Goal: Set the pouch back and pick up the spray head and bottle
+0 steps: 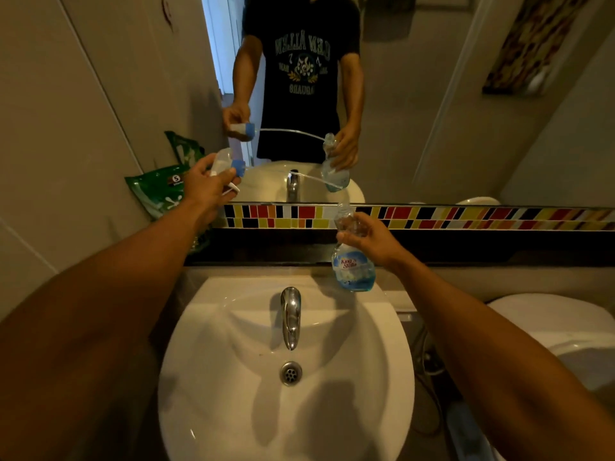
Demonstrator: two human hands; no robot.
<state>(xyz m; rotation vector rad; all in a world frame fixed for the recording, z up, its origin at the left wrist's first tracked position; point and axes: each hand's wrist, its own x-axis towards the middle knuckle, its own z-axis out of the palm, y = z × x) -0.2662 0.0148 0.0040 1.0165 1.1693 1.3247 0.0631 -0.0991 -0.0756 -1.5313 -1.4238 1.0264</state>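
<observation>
Item: spray bottle point(352, 261), clear plastic, blue liquid filling only the lower part, printed label on the body. Held above the far right rim of the sink point(233, 410), right of the tap point(290, 316) and in front of the coloured tile strip point(466, 218).

Right hand point(372, 239): fingers curled round the bottle's narrow neck and shoulder, bottle hanging roughly upright beneath.

Item: trigger spray head point(229, 166), white with a blue collar, off the bottle. Left hand point(208, 186) grips it, fingers wrapped, up and left of the tap, close to the mirror point(416, 111). Its thin dip tube point(316, 181) arcs rightward toward the bottle mouth; whether the end is inside the neck cannot be told.

Handling, by judgement: bottle light, being largely empty; thin walls likely to give under a squeeze, so the stiffer neck is the sound place to hold. Surface probably slick if wet. Open mouth, so keep upright. Dip tube limp and springy; steer it from the collar, not the tube.

Nearby: green packet point(156, 191) on the ledge left of the tap; toilet point(549, 327) right of the sink.
</observation>
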